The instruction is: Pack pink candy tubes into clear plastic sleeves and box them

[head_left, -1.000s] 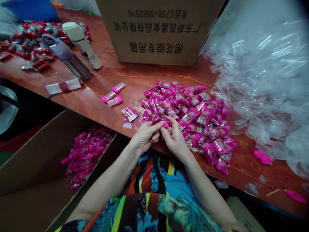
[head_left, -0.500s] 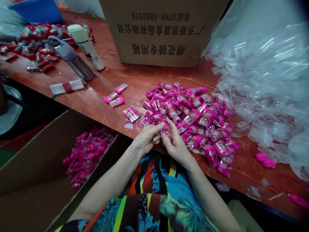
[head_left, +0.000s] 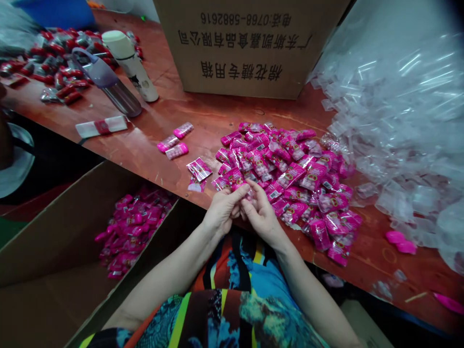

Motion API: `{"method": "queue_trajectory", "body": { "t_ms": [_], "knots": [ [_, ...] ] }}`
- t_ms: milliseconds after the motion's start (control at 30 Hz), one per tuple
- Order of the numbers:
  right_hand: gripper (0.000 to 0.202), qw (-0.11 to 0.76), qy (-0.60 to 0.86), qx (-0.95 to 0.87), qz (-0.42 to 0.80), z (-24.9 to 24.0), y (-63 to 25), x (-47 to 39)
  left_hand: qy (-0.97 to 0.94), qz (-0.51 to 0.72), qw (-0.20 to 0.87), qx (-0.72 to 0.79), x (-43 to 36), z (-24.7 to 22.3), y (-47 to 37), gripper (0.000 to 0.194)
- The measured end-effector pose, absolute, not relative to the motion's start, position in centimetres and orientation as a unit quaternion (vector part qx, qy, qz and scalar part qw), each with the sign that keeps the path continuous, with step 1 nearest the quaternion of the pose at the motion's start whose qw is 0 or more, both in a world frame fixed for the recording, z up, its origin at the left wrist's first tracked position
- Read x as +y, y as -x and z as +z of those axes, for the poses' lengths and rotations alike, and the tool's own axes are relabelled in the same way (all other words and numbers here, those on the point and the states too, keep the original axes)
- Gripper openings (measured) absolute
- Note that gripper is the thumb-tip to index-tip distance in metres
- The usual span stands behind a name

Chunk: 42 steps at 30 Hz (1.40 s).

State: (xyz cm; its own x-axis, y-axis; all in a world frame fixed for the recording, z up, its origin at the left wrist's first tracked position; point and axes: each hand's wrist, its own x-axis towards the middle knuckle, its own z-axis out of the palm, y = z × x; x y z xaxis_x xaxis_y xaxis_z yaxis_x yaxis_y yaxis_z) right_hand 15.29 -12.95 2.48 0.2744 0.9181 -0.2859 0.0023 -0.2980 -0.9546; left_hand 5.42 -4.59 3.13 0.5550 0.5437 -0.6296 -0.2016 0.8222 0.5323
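Observation:
Fingers of both hands meet around one small pink candy pack (head_left: 249,194) at the table's front edge. My left hand (head_left: 224,209) pinches it from the left, thumb on top. From the right, my right hand (head_left: 261,212) grips the same pack with its thumb and fingers; much of the pack is hidden by them. Right beside and behind the hands spreads a heap of pink candy packs (head_left: 290,174). Left of the heap, a flat pink wrapper (head_left: 199,168) lies on the table, with several loose pink packs (head_left: 177,151) farther left.
A cardboard box (head_left: 239,48) stands at the back. Clear plastic pieces (head_left: 391,125) pile up on the right. Two bottles (head_left: 139,79) and red packs (head_left: 54,58) are at the left. Below the table edge, an open carton (head_left: 47,232) holds more pink packs.
Both hands stay together on the pack, with the fingers closed a little more over it. The whole view has shifted slightly.

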Motion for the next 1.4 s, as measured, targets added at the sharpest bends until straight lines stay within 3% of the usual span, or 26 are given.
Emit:
{"method": "queue_trajectory", "body": {
  "t_ms": [133, 267, 467, 667, 900, 1100, 1400],
  "knots": [
    [0.079, 0.521, 0.579, -0.281, 0.562, 3.5, -15.5, -12.8, -0.238, 0.179, 0.873, 0.386, -4.5, 3.6, -5.0, 0.043],
    [0.081, 0.506, 0.550, -0.230, 0.623, 4.2, -15.6, -12.7, -0.246, 0.136, 0.898, 0.339, -3.9, 3.6, -4.3, 0.040],
    [0.070, 0.521, 0.600, -0.246, 0.555, 4.0, -15.3, -12.8, -0.248, 0.171, 0.894, 0.331, -3.2, 3.6, -4.1, 0.047],
    [0.061, 0.518, 0.609, -0.288, 0.528, 3.7, -15.2, -12.9, -0.164, 0.195, 0.913, 0.319, -2.8, 3.1, -4.0, 0.030],
    [0.060, 0.468, 0.672, -0.366, 0.442, 3.0, -15.0, -13.7, -0.141, 0.192, 0.919, 0.315, -3.0, 2.4, -4.3, 0.033],
    [0.065, 0.529, 0.553, -0.203, 0.611, 3.9, -15.1, -12.9, -0.247, 0.151, 0.900, 0.327, -3.2, 2.7, -4.0, 0.049],
    [0.080, 0.511, 0.601, -0.231, 0.570, 4.1, -15.4, -12.8, -0.308, 0.109, 0.889, 0.322, -3.7, 2.9, -3.6, 0.046]
  ]
}}
